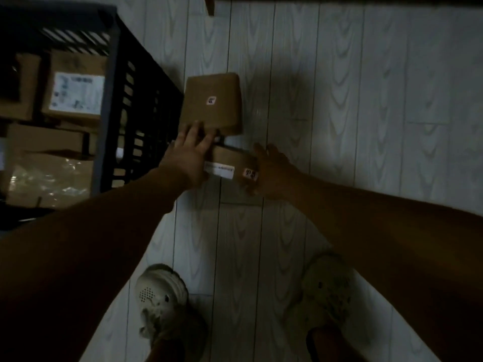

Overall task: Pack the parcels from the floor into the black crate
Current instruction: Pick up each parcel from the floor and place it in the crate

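Mid-pickup, the left hand (192, 155) spread straight fingers on the near parcel (232, 159), the right hand (273, 175) curled fingers round its end; a 2-handed lift into the black crate (146, 121) seemed next.

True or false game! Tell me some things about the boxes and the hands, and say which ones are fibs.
The black crate already holds boxes. True.
A near parcel and a far parcel sit outside the crate. True.
The right hand is held up, away from the parcels. False: it grips the near parcel's right side.
The person is barefoot. False: both feet wear pale shoes.
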The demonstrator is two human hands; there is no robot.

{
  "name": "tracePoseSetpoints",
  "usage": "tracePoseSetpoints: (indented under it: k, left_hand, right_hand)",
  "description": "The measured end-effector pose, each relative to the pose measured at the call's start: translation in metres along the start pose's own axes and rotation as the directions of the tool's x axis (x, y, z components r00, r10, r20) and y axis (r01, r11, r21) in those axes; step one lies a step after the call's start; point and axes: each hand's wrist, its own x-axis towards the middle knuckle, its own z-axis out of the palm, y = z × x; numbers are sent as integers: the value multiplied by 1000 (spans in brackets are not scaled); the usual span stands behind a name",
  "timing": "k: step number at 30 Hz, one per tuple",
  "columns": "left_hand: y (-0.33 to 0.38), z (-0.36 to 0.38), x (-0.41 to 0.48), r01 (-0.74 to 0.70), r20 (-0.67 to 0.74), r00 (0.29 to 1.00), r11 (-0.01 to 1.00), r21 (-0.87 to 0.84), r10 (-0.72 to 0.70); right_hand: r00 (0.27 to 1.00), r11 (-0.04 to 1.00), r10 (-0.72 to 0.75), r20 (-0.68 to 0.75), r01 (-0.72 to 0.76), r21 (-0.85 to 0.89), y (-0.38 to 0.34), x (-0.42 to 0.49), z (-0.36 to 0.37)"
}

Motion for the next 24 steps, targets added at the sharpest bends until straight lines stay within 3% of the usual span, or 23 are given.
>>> tracePoseSetpoints:
  k: [3, 8, 13, 18, 24]
  left_hand:
    - [-9, 22, 13, 7, 48, 999, 1000, 30, -8]
    - [-14, 43, 19, 37, -26, 999, 999, -24, -38]
    - [-7, 27, -11, -11, -66, 998, 1000, -3, 11]
    - [10, -41, -82, -80, -98, 993, 986, -146, 66]
    - [11, -193, -192, -263, -147, 963, 902, -343, 225]
  right_hand:
    - [1000, 999, 4, 23, -3, -37, 2, 17, 24]
    - [990, 993, -35, -139, 19, -113, 7, 25, 43]
    - [979, 995, -95, -179, 96, -3, 11, -13, 24]
    - [973, 985, -136, -186, 152, 78, -15, -97, -37]
    - [970, 975, -83, -230, 127, 181, -92, -233, -125]
